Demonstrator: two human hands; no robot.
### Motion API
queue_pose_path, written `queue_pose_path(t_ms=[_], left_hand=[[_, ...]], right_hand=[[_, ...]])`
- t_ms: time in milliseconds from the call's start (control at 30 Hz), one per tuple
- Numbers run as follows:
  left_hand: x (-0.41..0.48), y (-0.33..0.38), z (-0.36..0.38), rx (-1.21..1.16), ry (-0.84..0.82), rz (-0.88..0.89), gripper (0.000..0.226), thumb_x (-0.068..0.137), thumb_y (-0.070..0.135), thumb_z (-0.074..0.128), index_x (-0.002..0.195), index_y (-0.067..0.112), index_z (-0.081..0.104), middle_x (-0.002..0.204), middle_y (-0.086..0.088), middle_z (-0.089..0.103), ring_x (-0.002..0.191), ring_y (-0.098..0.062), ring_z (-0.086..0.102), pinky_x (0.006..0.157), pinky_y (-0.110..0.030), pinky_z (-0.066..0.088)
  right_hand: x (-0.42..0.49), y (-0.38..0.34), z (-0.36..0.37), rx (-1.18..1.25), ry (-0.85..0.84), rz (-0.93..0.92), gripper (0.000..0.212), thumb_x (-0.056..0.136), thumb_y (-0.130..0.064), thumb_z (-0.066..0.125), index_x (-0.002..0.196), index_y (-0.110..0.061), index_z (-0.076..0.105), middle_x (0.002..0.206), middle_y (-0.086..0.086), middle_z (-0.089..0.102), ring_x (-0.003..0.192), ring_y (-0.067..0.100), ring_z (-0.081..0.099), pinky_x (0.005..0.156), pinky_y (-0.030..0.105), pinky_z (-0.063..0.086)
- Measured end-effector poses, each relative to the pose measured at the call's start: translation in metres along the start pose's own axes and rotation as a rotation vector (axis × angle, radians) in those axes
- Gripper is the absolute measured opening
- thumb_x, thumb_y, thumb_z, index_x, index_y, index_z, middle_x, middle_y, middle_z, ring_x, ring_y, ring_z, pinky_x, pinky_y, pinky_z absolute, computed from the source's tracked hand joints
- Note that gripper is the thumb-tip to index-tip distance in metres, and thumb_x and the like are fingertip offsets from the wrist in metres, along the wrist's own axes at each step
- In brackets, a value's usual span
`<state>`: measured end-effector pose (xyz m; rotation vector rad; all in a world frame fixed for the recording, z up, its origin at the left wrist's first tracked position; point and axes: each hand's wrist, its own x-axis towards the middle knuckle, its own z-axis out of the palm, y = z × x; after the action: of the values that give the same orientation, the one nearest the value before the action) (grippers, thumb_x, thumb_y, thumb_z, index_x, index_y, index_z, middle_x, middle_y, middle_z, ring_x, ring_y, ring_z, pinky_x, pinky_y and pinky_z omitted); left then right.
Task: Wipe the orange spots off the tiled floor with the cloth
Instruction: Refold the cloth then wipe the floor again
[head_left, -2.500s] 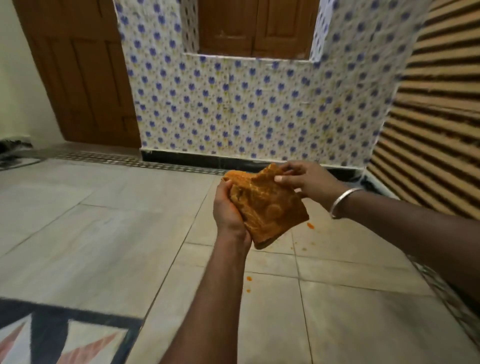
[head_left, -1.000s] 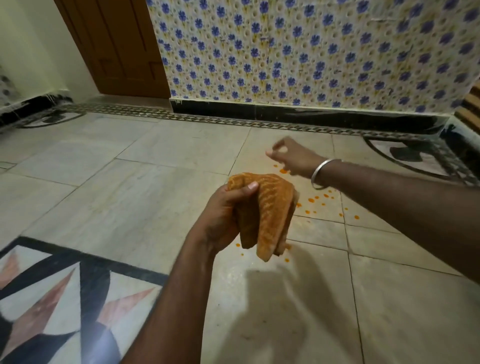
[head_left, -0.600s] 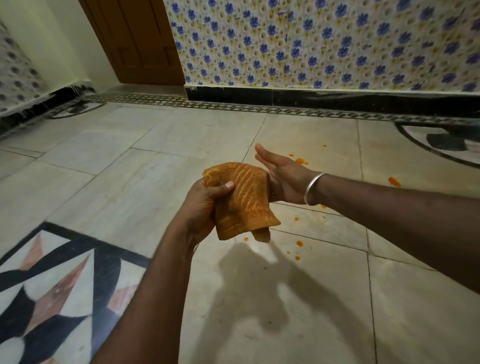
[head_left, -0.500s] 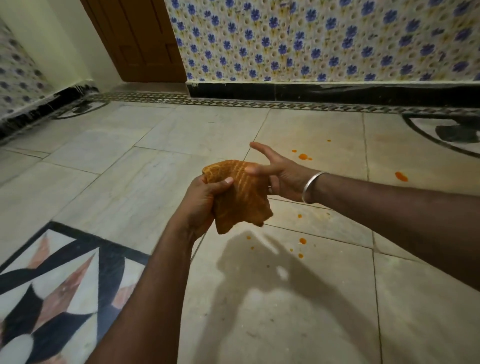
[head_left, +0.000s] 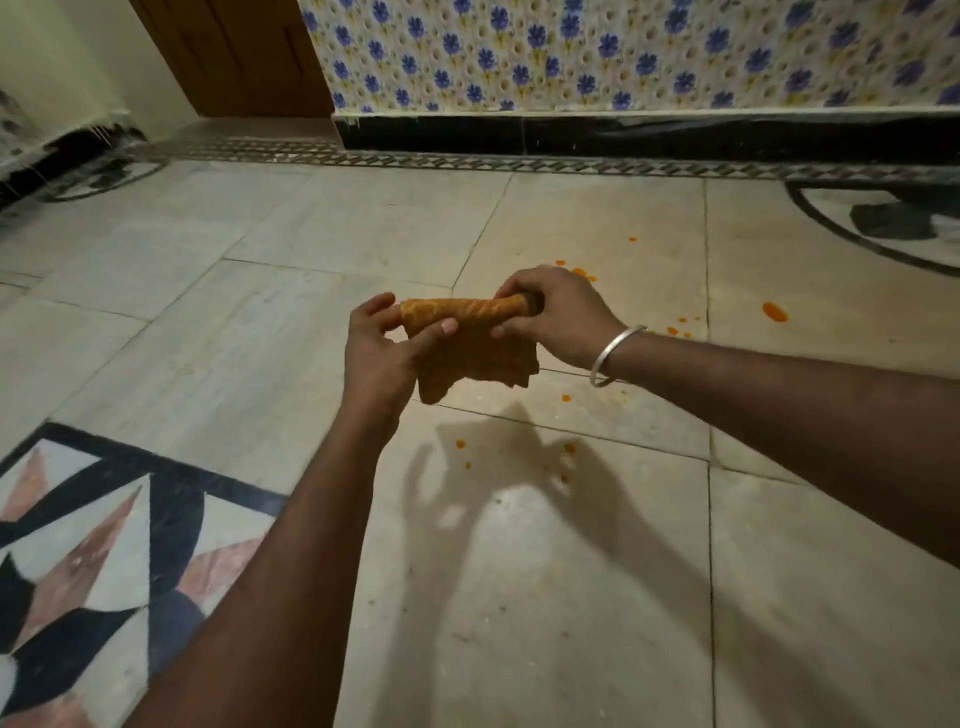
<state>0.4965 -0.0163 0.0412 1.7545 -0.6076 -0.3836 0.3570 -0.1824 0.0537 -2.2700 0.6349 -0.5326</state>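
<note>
I see L hand (head_left: 382, 353) & R hand (head_left: 556, 314) both gripping the cloth (head_left: 467, 343) above floor (head_left: 519, 571); orange spots (head_left: 774, 312) below, unwiped.

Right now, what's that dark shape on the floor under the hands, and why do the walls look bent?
Head view: the dark shape is the shadow of the left hand, right hand and cloth, so the light seems to come from above; the wide lens curves the wall's black strip; the picture is slightly soft.
</note>
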Motion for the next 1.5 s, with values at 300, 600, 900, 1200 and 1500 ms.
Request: queue_pose_path(t_ms=[300, 600, 900, 1200, 1500], left_hand=[[-0.038, -0.022, 0.028, 0.23, -0.065, 0.045, 0.041, 0.093, 0.051, 0.071, 0.109, 0.021, 0.05, 0.096, 0.006, 0.064, 0.086, -0.014, 0.065, 0.069, -0.037, 0.056], [-0.061, -0.084, 0.109, 0.48, -0.333, -0.036, 0.036, 0.097, 0.042, 0.067, 0.116, 0.017, 0.048, 0.103, -0.006, 0.063, 0.094, -0.027, 0.063, 0.072, -0.037, 0.049], [-0.112, -0.137, 0.147, 1.006, -0.629, 0.53, 0.064, 0.106, 0.056, 0.011, 0.166, 0.035, 0.004, 0.175, 0.0, -0.008, 0.161, -0.024, -0.012, 0.126, -0.057, -0.008], [-0.085, -0.145, 0.151, 1.06, -0.495, 0.386, 0.064, 0.106, 0.057, 0.009, 0.165, 0.036, -0.004, 0.175, -0.001, -0.01, 0.161, -0.023, -0.013, 0.127, -0.057, -0.006], [-0.171, -0.141, 0.169, 1.028, -0.42, 0.322, 0.067, 0.107, 0.057, 0.012, 0.167, 0.028, 0.007, 0.175, -0.009, -0.003, 0.161, -0.029, -0.007, 0.127, -0.06, -0.001]], right_hand=[[-0.049, 0.025, -0.022, 0.313, -0.405, 0.291, 0.029, 0.09, -0.026, 0.073, 0.103, -0.002, 0.064, 0.097, 0.013, 0.07, 0.086, 0.027, 0.074, 0.067, 0.033, 0.062], [-0.11, 0.114, -0.003, 0.262, -0.462, 0.703, 0.019, 0.085, -0.016, 0.078, 0.099, -0.013, 0.065, 0.103, 0.022, 0.072, 0.087, 0.032, 0.072, 0.084, 0.048, 0.061], [-0.179, 0.17, 0.032, -0.647, -0.376, 0.195, 0.074, 0.097, -0.059, 0.005, 0.16, -0.022, -0.004, 0.165, -0.001, -0.017, 0.153, 0.017, -0.017, 0.126, 0.041, -0.002], [-0.2, 0.184, 0.05, -0.728, -0.224, 0.167, 0.07, 0.103, -0.055, 0.011, 0.161, -0.018, -0.001, 0.168, 0.001, -0.008, 0.154, 0.015, -0.013, 0.125, 0.043, 0.002], [-0.203, 0.187, 0.051, -0.725, -0.209, 0.15, 0.066, 0.104, -0.044, 0.015, 0.16, -0.012, 0.006, 0.169, 0.006, -0.001, 0.155, 0.019, -0.006, 0.125, 0.047, 0.009]])
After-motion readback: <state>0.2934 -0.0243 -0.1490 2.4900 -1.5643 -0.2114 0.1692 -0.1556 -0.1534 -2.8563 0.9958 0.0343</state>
